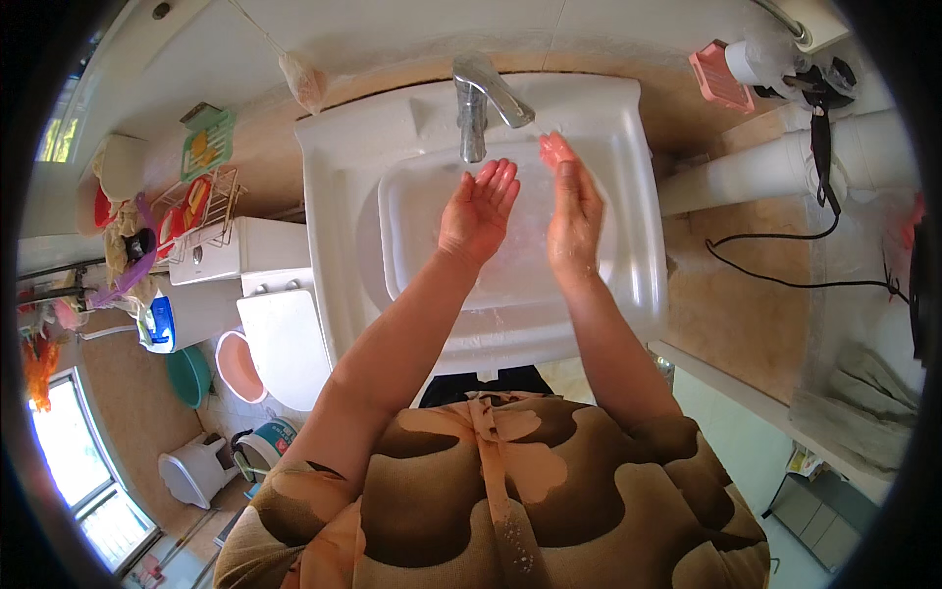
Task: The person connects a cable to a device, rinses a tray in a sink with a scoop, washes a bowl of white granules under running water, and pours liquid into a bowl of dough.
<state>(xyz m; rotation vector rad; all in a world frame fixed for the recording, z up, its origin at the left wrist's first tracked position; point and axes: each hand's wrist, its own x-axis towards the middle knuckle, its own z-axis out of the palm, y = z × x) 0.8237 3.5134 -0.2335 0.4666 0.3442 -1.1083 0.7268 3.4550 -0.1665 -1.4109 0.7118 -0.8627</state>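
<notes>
Over a white washbasin I see both my hands, apart from each other. My left hand is palm up with its fingers extended, just in front of the spout of a chrome faucet, and holds nothing. To its right, my right hand is turned on its side with wet, reddish fingertips; nothing shows in it, though its palm is partly hidden. The faucet's lever is swung to the right, near my right fingertips. Below the hands a white rectangular plastic tub sits in the basin.
A white toilet stands at the left, beside a wire rack and a green soap dish. A mesh bag hangs behind the basin. At the right are a pink soap dish, a white pipe and a black cord.
</notes>
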